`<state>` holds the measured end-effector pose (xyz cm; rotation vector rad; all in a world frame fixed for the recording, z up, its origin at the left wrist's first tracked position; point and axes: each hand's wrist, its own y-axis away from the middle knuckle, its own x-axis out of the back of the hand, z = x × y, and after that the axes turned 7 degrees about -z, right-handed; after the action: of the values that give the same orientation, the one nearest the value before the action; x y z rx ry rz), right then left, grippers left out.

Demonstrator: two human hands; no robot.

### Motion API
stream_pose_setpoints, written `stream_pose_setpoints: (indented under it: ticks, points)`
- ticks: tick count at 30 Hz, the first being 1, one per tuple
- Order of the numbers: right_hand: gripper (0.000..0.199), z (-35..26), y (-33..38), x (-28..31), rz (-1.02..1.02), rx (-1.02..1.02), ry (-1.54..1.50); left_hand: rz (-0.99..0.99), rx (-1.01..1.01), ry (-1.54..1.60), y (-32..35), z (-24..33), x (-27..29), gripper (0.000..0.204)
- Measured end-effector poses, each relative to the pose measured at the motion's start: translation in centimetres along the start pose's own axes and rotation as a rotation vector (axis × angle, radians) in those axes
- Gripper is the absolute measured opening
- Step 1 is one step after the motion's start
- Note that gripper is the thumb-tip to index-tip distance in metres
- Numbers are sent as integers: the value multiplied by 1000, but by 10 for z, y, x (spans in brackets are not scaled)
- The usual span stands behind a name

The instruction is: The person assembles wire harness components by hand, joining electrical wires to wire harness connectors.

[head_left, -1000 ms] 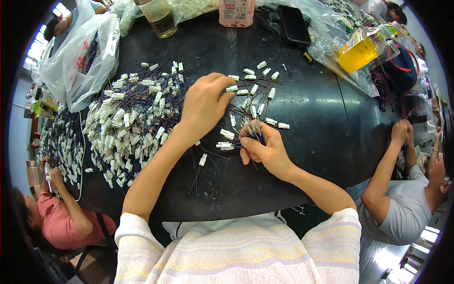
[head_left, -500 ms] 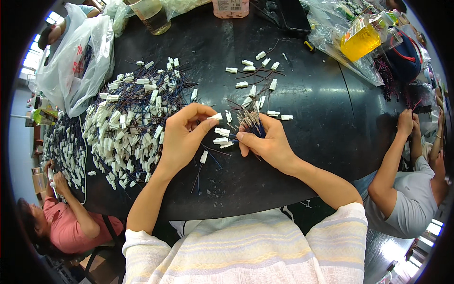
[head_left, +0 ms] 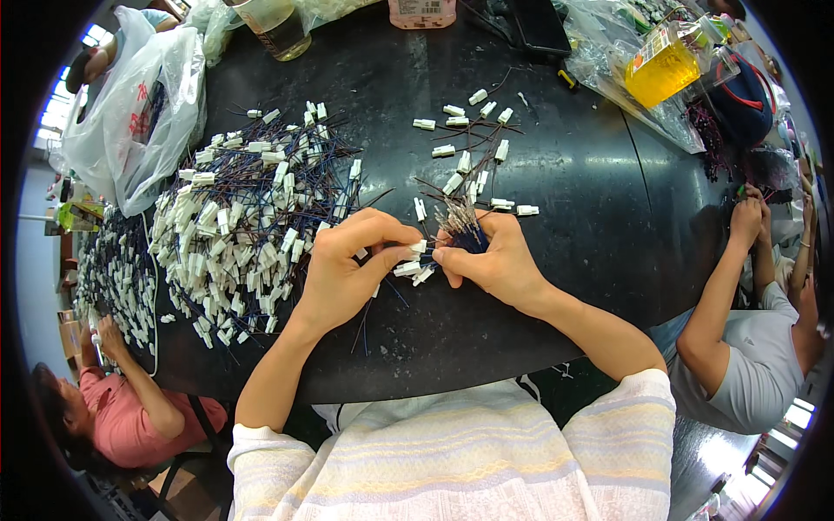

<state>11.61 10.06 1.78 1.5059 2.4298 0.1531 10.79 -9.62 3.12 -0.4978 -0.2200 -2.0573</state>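
My left hand (head_left: 360, 260) pinches a small white connector housing (head_left: 418, 247) between thumb and fingertips. Close against it, my right hand (head_left: 495, 256) grips a bundle of dark blue wires (head_left: 469, 236) whose metal-tipped ends fan out upward. The fingertips of both hands nearly meet, and the exact contact between wire and housing is too small to make out. Just below my left fingertips lie a few more white connectors (head_left: 407, 269). Beyond my right hand, several wired white connectors (head_left: 465, 162) are scattered on the black table (head_left: 556, 226).
A large heap of wired white connectors (head_left: 230, 226) covers the table on my left. Behind it stands a white plastic bag (head_left: 139, 122). Far off are a cup (head_left: 274, 30), a pink container (head_left: 423, 12) and a yellow bottle (head_left: 662, 69). People work on both sides.
My left hand has moved right and slightly toward me, bringing its white connector up to the wires at my right fingertips. My right hand has stayed almost in place.
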Motion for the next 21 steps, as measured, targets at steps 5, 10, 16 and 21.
stream_pose_setpoints:
  ticks: [5, 10, 16, 21]
  points:
    - [10, 4, 1, 5, -21, -15, 36, 24, -28, 119, -1, 2, -13, 14]
    - [9, 1, 1, 5, -39, 10, 25, -151, -71, 13, -15, 4, 12, 17]
    - [14, -7, 2, 8, -97, -59, -112, 157, -121, -417, -92, -9, 16, 19]
    - [13, -6, 0, 7, -143, -69, -234, 143, -214, -682, -115, -36, 9, 13]
